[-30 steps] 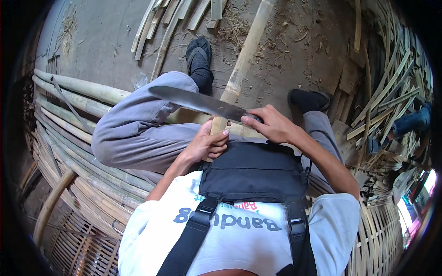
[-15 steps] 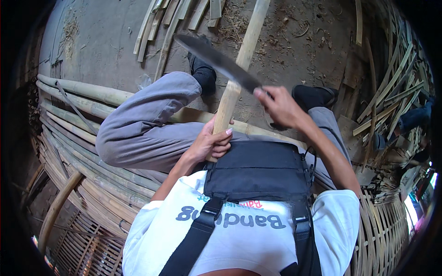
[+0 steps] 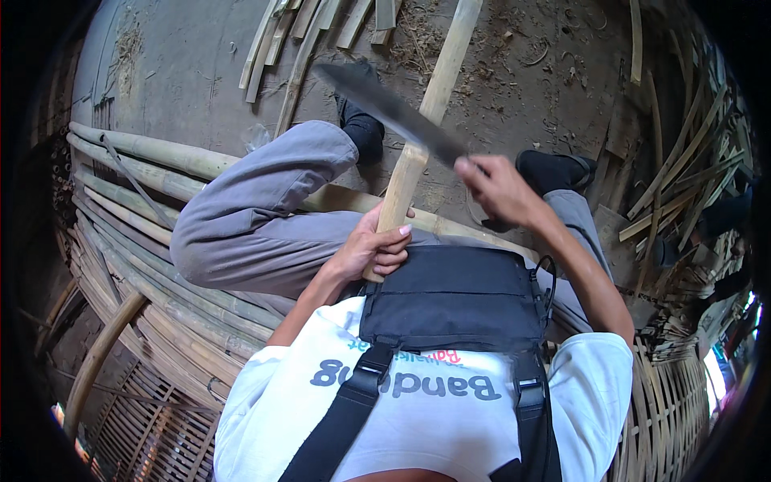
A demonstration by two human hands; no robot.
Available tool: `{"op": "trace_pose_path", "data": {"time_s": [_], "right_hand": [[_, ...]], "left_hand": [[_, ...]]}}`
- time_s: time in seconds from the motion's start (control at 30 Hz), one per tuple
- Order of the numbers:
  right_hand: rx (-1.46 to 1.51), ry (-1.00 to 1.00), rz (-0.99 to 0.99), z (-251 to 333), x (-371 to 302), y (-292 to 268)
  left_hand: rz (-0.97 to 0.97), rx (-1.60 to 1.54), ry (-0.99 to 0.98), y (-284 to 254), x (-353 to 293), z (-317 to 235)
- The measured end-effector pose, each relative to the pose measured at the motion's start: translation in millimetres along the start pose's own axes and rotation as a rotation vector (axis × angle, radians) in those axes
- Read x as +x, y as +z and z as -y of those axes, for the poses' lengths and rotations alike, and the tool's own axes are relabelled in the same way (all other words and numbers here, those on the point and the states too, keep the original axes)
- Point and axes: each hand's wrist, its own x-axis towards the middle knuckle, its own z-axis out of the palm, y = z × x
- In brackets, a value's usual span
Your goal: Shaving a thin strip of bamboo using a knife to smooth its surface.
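fingers of the left hand (image 3: pixel 371 251) wrapped tight around the near end of a pale bamboo pole (image 3: pixel 423 132), low in the middle of the frame, just above a black chest bag (image 3: pixel 456 296). pole rising from that grip toward the top centre, crossing over the grey trouser leg (image 3: pixel 257 217) and out past the upper edge. likely stiff, hard and fairly light for its length, smooth enough to slip, so best held low down with a full clenched grip, well clear of the blade's path. right hand (image 3: pixel 498 189) at centre right, fingers closed around the handle of a long dark knife (image 3: pixel 389 112); blade slanting up and left across the pole, motion-blurred, its edge apparently at or just beside the pole's surface. blade probably heavy and sharp, to be held only by the handle. further out, black shoes (image 3: pixel 361 128) on a dusty grey floor (image 3: pixel 185 72), split bamboo strips (image 3: pixel 297 40) at upper centre, whole bamboo culms (image 3: pixel 136 185) stacked along the left, woven bamboo panels (image 3: pixel 666 402) at lower right.

compared with half a second ago: pole held in much the same place by the left hand, knife lifted slightly higher and tilted more steeply. a full second ago, blade lying low and nearly level just above both hands, close to the bag.
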Motion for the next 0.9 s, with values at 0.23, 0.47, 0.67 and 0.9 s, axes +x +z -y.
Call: {"op": "trace_pose_path", "data": {"time_s": [0.23, 0.47, 0.67, 0.9], "right_hand": [[0.052, 0.044, -0.041, 3, 6, -3], [0.15, 0.126, -0.034, 9, 1, 4], [0.046, 0.021, 0.003, 7, 0, 12], [-0.195, -0.122, 0.017, 5, -8, 13]], "left_hand": [[0.001, 0.001, -0.001, -1, 0, 0], [0.034, -0.028, -0.016, -3, 2, -3], [0.048, -0.057, -0.011, -3, 0, 0], [0.027, -0.048, -0.017, -4, 0, 1]]}}
